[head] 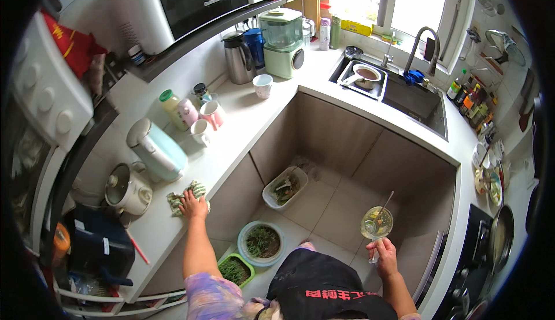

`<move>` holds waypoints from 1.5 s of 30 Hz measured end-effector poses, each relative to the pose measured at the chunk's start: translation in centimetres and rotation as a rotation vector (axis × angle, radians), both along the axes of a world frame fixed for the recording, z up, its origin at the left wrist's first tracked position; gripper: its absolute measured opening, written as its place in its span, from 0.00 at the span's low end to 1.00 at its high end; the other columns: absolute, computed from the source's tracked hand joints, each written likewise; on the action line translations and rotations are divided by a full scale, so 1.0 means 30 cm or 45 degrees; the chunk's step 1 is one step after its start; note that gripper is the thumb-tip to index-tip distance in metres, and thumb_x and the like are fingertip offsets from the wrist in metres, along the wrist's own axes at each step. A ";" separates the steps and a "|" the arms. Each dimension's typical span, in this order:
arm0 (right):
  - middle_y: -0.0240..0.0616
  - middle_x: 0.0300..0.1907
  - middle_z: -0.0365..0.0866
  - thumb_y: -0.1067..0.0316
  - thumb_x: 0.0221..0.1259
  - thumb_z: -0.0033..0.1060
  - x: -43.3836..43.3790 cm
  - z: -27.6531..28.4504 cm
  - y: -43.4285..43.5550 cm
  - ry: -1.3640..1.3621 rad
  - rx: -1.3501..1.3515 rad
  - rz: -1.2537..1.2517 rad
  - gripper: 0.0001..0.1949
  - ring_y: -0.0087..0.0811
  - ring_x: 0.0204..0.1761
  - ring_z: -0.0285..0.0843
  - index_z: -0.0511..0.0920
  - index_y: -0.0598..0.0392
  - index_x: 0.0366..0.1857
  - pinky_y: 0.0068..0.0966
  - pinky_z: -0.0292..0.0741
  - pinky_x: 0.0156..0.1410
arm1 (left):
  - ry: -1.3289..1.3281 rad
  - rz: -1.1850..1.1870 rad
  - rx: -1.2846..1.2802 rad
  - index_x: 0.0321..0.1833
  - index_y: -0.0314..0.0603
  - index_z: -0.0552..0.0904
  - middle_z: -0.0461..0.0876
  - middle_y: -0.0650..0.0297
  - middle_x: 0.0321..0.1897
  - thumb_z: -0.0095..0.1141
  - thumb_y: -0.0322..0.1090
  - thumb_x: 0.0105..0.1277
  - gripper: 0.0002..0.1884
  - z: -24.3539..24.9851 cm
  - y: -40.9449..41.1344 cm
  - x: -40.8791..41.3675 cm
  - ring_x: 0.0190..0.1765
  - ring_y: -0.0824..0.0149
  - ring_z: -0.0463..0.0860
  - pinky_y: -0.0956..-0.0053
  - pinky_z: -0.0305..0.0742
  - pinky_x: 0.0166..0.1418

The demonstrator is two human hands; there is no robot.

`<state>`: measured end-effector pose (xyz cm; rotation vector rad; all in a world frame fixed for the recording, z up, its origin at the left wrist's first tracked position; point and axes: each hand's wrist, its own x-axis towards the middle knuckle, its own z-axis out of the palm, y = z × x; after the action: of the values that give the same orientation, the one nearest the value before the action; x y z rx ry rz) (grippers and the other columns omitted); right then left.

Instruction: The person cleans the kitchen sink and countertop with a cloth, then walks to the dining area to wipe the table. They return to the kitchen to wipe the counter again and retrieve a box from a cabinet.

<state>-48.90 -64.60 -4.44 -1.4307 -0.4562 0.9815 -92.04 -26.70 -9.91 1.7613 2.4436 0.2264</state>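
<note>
My left hand (193, 206) presses down on a crumpled green-and-white cloth (200, 188) on the white countertop (236, 140). The cloth bunches around my fingers, beside the base of a light blue electric kettle (162, 153). My right hand (383, 255) grips the handle of a clear glass mug (377, 222), held up over the floor. Pale liquid with small yellowish pieces shows inside the mug. A metal spoon (385, 203) leans in it, its handle sticking out past the rim.
A small cream pot (138, 194) and a red-and-white stick (139, 248) lie left of the cloth. Cups (201, 131) and bottles stand past the kettle. On the floor are planters (261, 240) and a white tub (285, 188). The sink (416, 99) holds a saucepan (366, 77); a stove (475, 237) is at right.
</note>
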 end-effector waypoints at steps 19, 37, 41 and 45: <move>0.30 0.20 0.73 0.58 0.69 0.45 0.741 0.060 1.353 -0.078 0.021 0.378 0.15 0.19 0.23 0.69 0.75 0.58 0.30 0.17 0.66 0.29 | 0.038 -0.409 0.043 0.68 0.44 0.61 0.55 0.62 0.71 0.55 0.41 0.56 0.35 0.009 0.506 0.811 0.72 0.54 0.53 0.55 0.41 0.74; 0.34 0.32 0.79 0.55 0.67 0.46 1.188 0.049 2.039 0.024 0.146 0.441 0.14 0.18 0.27 0.69 0.74 0.55 0.38 0.19 0.68 0.31 | -0.064 -0.231 0.057 0.64 0.41 0.65 0.57 0.60 0.70 0.57 0.33 0.53 0.32 0.037 0.616 1.103 0.72 0.54 0.53 0.53 0.38 0.74; 0.33 0.30 0.78 0.55 0.67 0.46 1.248 0.015 2.247 0.037 0.153 0.412 0.14 0.20 0.27 0.68 0.74 0.55 0.37 0.19 0.66 0.30 | -0.393 -0.188 0.333 0.59 0.37 0.69 0.70 0.53 0.60 0.51 0.27 0.54 0.25 -0.004 0.590 1.127 0.63 0.52 0.66 0.58 0.53 0.69; 0.31 0.29 0.77 0.54 0.67 0.46 1.293 -0.041 2.426 0.054 0.076 0.357 0.13 0.20 0.22 0.67 0.74 0.53 0.38 0.18 0.65 0.25 | -0.983 0.166 0.752 0.54 0.31 0.70 0.77 0.51 0.45 0.43 0.26 0.59 0.18 0.041 0.521 1.227 0.47 0.57 0.77 0.68 0.70 0.53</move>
<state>-10.12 8.19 -5.66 -1.3116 -0.6619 1.2099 -55.22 -11.06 -8.68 1.2757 1.9893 1.4523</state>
